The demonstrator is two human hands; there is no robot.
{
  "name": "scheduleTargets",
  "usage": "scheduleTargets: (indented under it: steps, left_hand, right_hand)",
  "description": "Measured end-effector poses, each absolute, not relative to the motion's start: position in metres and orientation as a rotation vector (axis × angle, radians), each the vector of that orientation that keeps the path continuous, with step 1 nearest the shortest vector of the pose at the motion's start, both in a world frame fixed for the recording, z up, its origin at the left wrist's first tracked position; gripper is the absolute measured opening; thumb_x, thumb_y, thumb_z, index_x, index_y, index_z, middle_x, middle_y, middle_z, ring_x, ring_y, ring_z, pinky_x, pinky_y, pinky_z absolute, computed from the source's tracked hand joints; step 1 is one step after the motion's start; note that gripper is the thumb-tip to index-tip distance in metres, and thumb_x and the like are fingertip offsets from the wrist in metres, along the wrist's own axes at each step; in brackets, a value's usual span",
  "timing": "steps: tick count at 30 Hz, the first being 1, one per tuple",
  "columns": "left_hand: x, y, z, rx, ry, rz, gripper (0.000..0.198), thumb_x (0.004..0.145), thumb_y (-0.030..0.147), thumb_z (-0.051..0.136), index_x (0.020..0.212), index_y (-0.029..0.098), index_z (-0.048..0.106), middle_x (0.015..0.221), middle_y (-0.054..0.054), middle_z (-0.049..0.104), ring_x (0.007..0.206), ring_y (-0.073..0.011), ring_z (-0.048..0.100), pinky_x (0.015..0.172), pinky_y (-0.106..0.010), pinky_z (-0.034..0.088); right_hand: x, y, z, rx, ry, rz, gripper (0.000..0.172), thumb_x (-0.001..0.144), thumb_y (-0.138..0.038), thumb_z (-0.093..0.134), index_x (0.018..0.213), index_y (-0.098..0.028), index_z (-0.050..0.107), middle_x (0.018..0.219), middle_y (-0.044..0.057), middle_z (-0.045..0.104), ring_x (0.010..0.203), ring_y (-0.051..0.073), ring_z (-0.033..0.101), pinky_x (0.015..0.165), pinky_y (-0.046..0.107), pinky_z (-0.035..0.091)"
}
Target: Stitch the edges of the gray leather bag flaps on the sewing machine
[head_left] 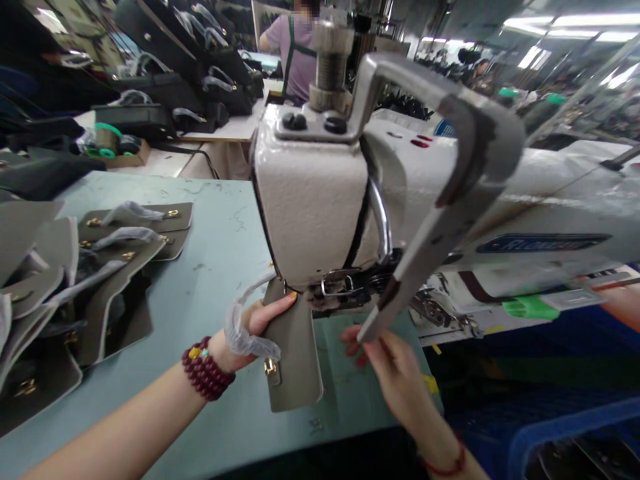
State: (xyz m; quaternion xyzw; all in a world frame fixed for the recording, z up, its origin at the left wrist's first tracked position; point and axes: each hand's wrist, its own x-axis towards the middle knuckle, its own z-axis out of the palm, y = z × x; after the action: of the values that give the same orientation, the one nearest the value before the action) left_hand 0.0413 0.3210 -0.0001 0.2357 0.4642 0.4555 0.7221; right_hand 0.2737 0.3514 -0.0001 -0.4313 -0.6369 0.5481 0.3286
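My left hand point(250, 327) grips the upper left edge of a grey leather panel point(295, 363) that carries a small gold buckle and a wrapped handle strap point(240, 333). The panel lies on the table with its top end under the head of a white sewing machine point(310, 200). My right hand point(387, 363) rests flat beside the panel's right edge, fingers stretched toward the needle area, just under the machine's metal lever point(400, 293). A dark red bead bracelet circles my left wrist.
A pile of similar grey panels with wrapped handles point(95, 280) lies at the left on the pale green table point(210, 267). Black bags point(165, 87) stand on tables behind. A person in a purple shirt point(295, 47) sits beyond the machine. A blue bin point(550, 433) stands low at the right.
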Motion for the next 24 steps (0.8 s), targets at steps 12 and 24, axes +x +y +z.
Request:
scheduleTargets:
  steps: [12, 24]
  left_hand:
    - [0.039, 0.333, 0.0, 0.63, 1.017, 1.025, 0.047, 0.074, 0.037, 0.079, 0.118, 0.023, 0.069, 0.114, -0.008, 0.074, 0.099, -0.0283, 0.072, 0.091, -0.04, 0.058]
    - [0.042, 0.339, -0.004, 0.651, 1.106, 1.074, 0.047, 0.072, 0.04, 0.078, 0.115, 0.022, 0.072, 0.113, -0.009, 0.075, 0.097, -0.0313, 0.072, 0.091, -0.043, 0.058]
  right_hand:
    - [0.206, 0.348, -0.021, -1.141, -1.567, 1.587, 0.043, 0.09, -0.044, 0.053, 0.06, -0.016, 0.046, 0.058, -0.003, 0.034, 0.057, 0.01, 0.03, 0.05, 0.023, 0.022]
    - [0.202, 0.354, -0.02, -1.204, -1.63, 1.512, 0.044, 0.09, -0.048, 0.05, 0.06, -0.016, 0.047, 0.06, -0.002, 0.033, 0.059, 0.01, 0.029, 0.052, 0.024, 0.021]
